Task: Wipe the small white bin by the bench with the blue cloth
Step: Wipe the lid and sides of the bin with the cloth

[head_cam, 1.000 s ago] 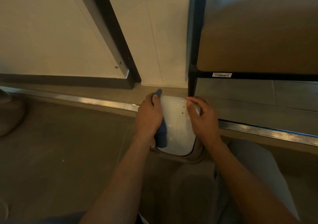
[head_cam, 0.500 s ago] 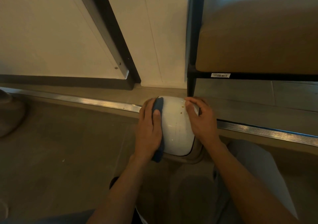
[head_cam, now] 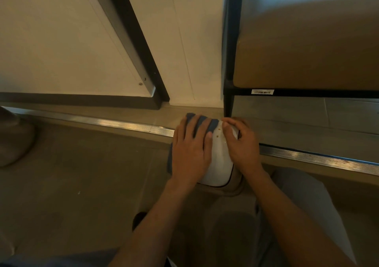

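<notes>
The small white bin [head_cam: 218, 162] stands on the floor just below the bench's black leg [head_cam: 229, 104], its domed lid carrying a few small brown specks. The blue cloth [head_cam: 213, 124] lies over the lid's far left part, and my left hand [head_cam: 190, 152] presses it flat with spread, straight fingers. Cloth also shows at the hand's left edge. My right hand [head_cam: 242, 143] grips the bin's right side, fingers curled over the lid's upper right edge. The bin's body under the lid is mostly hidden.
The bench [head_cam: 307, 47] with its tan seat and black frame fills the upper right. A metal floor strip [head_cam: 102, 122] runs across behind the bin. A dark diagonal bar [head_cam: 133, 41] leans on the wall at left. My knee [head_cam: 297, 205] is beside the bin.
My left hand has slid with the cloth from the bin's left side up onto the top of the lid, fingers now spread flat. My right hand stays on the right side.
</notes>
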Motion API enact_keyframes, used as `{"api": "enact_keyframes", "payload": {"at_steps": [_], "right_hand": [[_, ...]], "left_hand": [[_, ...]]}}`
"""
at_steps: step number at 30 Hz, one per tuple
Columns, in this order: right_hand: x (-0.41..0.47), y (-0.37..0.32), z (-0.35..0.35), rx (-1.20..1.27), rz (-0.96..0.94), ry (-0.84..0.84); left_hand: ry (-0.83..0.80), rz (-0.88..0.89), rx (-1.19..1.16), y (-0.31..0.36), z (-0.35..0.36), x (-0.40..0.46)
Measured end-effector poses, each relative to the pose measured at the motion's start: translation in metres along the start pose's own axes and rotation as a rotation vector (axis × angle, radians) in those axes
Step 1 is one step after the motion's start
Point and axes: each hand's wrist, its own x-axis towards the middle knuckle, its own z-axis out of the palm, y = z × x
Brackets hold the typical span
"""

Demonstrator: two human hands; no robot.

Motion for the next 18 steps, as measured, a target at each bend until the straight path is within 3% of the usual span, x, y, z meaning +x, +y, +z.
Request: {"api": "enact_keyframes", "payload": {"at_steps": [6,14,18], "right_hand": [[-0.001,0.000,0.000,-0.006,0.019,-0.001],[-0.002,-0.002,-0.001,0.013,0.028,0.002],[-0.003,-0.006,-0.002,0.020,0.032,0.002]], "left_hand": [[0.051,-0.188,-0.244,-0.013,0.002,-0.045],[0.203,-0.375,-0.373,-0.003,0.008,-0.073],[0.276,-0.402,-0.326,-0.004,0.009,-0.081]]}}
